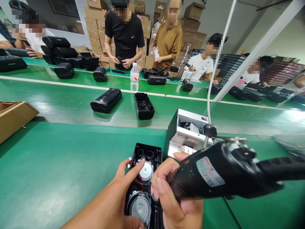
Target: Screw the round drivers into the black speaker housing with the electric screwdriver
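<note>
The black housing [156, 159] lies on the green bench [71, 152] at six o'clock in the view, long side running towards twelve, with an upper speaker [145, 172] and a lower speaker [140, 208] inside. A black power tool [226, 171], seemingly an electric screwdriver, is in hand above it; its tip is hidden, so contact cannot be confirmed. In this inspector's judgement, sound work here calls for the tool to be squared to the seat, pressure to be straight and even, and the housing to be kept from turning. The red and black wires [132, 161], at eleven o'clock from the upper speaker, are best kept clear of the tip. As to pose, the left hand [120, 194] reaches in from seven o'clock, digits spread over the housing's left side, one fingertip over the upper speaker, the thumb by the lower. The right hand [175, 197] comes from five o'clock, fingers wrapped firmly round the tool's narrow end, while the tool body slants off towards three o'clock. A silver-fronted machine [183, 135] stands at one o'clock from the housing.
</note>
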Tool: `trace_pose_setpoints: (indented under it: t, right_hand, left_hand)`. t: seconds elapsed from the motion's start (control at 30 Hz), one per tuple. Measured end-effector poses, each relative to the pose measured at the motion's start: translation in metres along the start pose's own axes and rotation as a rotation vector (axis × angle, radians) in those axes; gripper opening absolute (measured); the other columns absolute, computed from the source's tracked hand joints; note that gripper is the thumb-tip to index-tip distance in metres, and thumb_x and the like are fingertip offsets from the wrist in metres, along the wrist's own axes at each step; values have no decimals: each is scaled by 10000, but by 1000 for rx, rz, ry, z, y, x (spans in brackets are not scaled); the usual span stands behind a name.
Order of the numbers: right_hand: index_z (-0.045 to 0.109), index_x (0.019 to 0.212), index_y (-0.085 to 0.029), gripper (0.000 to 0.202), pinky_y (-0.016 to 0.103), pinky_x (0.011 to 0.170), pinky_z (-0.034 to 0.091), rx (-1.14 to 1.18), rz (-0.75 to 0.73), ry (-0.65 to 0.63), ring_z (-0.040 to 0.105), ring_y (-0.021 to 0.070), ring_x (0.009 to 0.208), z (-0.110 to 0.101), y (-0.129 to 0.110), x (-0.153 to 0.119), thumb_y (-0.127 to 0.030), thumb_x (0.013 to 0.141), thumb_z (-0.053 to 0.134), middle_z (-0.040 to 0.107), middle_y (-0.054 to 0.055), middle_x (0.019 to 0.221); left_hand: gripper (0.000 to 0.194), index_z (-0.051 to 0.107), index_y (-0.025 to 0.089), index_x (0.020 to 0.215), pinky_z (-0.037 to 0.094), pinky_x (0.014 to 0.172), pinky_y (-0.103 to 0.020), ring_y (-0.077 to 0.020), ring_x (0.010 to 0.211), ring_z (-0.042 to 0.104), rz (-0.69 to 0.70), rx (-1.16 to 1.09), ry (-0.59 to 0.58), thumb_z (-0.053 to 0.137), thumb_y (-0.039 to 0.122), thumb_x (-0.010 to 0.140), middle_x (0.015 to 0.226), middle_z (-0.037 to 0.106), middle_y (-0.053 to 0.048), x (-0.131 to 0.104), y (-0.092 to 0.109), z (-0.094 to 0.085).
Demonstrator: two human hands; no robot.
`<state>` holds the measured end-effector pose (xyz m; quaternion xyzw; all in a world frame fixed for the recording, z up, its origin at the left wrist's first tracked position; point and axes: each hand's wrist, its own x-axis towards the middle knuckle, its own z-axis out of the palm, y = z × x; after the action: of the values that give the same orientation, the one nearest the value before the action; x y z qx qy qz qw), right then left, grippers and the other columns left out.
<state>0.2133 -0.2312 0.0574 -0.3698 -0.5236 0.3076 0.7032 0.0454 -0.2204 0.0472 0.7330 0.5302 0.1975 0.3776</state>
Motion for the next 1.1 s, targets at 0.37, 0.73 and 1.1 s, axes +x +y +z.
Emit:
trace_pose_setpoints:
  t: [0.37,0.73,1.1]
  right_hand:
    - [525,1343,-337,349,270,582,414,307,264,125,483,114,608,-4,-8,6,-305,1046,705,520,-64,765]
    - [506,1329,-377,286,275,567,343,155,249,174,408,102,588,11,-15,6,-370,1087,659,488,-81,756]
    - [521,1399,-339,344,247,571,465,237,103,7,515,98,595,-13,11,6,-228,1086,608,535,-64,801]
  left_hand:
    - [905,562,375,1596,482,1201,-413,-334,1388,642,-84,-135,2,885,365,750,1676,427,-71,6,-10,13]
    - [692,572,468,1565,562,1118,-386,-265,1371,665,-160,2,12,578,157,947,1681,444,-10,2,6,11]
    - [545,625,387,1542,461,1226,-399,-264,1429,619,-192,-223,34,603,252,1014,1656,494,-32,12,-17,19]
